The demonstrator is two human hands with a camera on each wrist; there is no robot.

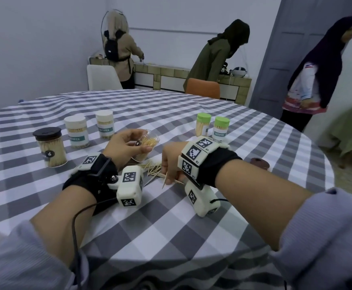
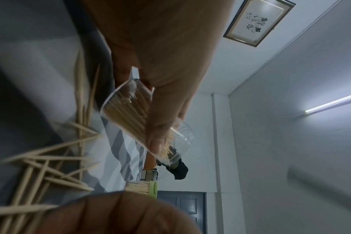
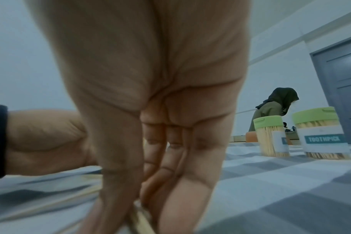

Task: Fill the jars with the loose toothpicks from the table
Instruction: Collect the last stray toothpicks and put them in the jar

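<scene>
— Left hand (image 1: 127, 143)?
— An open clear jar (image 1: 146, 144) is gripped, tilted, above the worktop (image 1: 191, 227); the grip is clamped round its wall, and toothpicks are seen inside.

— Right hand (image 1: 170, 162)?
— A few toothpicks (image 1: 166, 178) are pinched at the fingertips, low over the loose pile (image 1: 153, 169) lying on the checked cloth just below the jar.

— Other jars?
— A black-lidded jar (image 1: 50, 146), two white-lidded (image 1: 76, 131) and two green-lidded (image 1: 212, 126) are noted standing upright, lids on.
</scene>
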